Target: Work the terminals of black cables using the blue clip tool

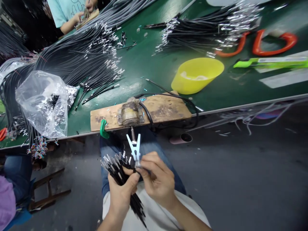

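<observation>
My left hand (122, 192) is wrapped round a bundle of black cables (117, 168) with silvery metal ends pointing up and away. Close beside it, my right hand (157, 179) pinches a small metal cable connector (138, 163) at the end of a black cable. A light blue clothespin (135, 149) stands at the right fingertips, its lower end at the connector and its two legs spread upward. Just behind the clothespin is the metal tip of a soldering iron (132, 133), sticking out below a stained metal block (130, 114). My fingers partly hide the connector.
The block sits on a wooden board (166, 109) with a green clamp (104, 129) at the table's edge (216, 109). Around it are a yellow cup (197, 75), cable bundles (197, 33), orange-handled scissors (274, 45), and a plastic bag (43, 99). A co-worker's hands (84, 14) are across the table.
</observation>
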Motion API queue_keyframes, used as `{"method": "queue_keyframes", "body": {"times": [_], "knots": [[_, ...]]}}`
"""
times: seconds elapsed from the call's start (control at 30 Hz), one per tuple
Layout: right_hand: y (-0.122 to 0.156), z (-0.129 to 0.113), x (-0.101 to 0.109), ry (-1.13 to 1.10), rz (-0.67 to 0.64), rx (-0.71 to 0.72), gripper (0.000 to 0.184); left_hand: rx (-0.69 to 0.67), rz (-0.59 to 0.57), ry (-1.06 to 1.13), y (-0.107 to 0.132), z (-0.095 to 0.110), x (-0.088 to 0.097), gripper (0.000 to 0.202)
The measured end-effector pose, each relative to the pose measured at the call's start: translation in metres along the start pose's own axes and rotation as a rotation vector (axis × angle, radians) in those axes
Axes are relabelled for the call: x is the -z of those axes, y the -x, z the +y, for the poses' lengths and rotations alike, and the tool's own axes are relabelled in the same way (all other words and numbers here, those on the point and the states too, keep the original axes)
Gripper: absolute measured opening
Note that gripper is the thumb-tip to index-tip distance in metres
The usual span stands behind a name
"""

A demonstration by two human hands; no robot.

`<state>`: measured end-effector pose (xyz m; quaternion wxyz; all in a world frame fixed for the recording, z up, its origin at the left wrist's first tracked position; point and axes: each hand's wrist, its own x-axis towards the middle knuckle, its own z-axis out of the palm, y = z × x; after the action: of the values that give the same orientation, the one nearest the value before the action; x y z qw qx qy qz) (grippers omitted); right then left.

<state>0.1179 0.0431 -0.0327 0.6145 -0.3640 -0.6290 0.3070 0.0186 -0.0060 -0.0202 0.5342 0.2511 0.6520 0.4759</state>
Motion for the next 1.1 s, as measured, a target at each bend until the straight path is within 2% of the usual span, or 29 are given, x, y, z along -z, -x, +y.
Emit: {"method": "queue_keyframes", "body": {"times": [0.1, 0.13, 0.2, 0.27, 0.37, 0.43, 0.53, 0.67, 0.73, 0.8, 0.87, 0.97, 1.03, 1.1], "knots": [[0.0, 0.007, 0.004, 0.103, -0.03, 0.249, 0.027, -0.002, 0.01, -0.024, -0.001, 0.002, 0.002, 0.028], [0.0, 0.009, 0.005, 0.118, -0.049, 0.298, 0.027, -0.018, 0.02, -0.046, -0.002, 0.004, 0.003, 0.026], [0.001, 0.011, 0.009, 0.117, -0.083, 0.307, 0.026, -0.07, 0.053, -0.117, -0.002, 0.007, 0.005, 0.021], [0.001, 0.009, 0.013, 0.073, -0.075, 0.212, 0.024, -0.143, 0.129, -0.188, -0.002, 0.009, 0.005, 0.013], [-0.001, 0.004, 0.017, 0.037, 0.043, 0.023, 0.02, -0.219, 0.255, -0.228, 0.001, 0.009, 0.003, 0.003], [-0.004, 0.003, 0.017, 0.041, 0.095, -0.076, 0.018, -0.241, 0.287, -0.236, 0.003, 0.008, 0.001, 0.002], [-0.007, 0.003, 0.016, -0.045, 0.032, -0.189, 0.012, -0.272, 0.295, -0.25, 0.005, 0.009, 0.0, 0.003], [-0.006, 0.008, 0.014, -0.241, -0.215, -0.274, 0.008, -0.242, 0.189, -0.219, 0.005, 0.011, 0.003, 0.005], [-0.006, 0.01, 0.014, -0.282, -0.264, -0.296, 0.007, -0.244, 0.133, -0.218, 0.002, 0.01, 0.007, 0.01], [-0.007, 0.013, 0.016, -0.31, -0.239, -0.3, 0.006, -0.251, 0.132, -0.234, -0.004, 0.004, 0.013, 0.014], [-0.009, 0.014, 0.017, -0.318, -0.236, -0.282, 0.011, -0.188, 0.105, -0.251, -0.013, -0.006, 0.02, 0.019], [-0.012, 0.011, 0.017, -0.264, -0.244, -0.201, 0.007, 0.088, -0.06, -0.255, -0.028, -0.028, 0.028, 0.032], [-0.013, 0.008, 0.017, -0.187, -0.205, -0.128, 0.012, 0.132, -0.025, -0.208, -0.036, -0.041, 0.03, 0.042], [-0.014, 0.006, 0.018, -0.119, -0.186, -0.049, 0.01, 0.076, 0.019, -0.169, -0.04, -0.049, 0.03, 0.046]]}}
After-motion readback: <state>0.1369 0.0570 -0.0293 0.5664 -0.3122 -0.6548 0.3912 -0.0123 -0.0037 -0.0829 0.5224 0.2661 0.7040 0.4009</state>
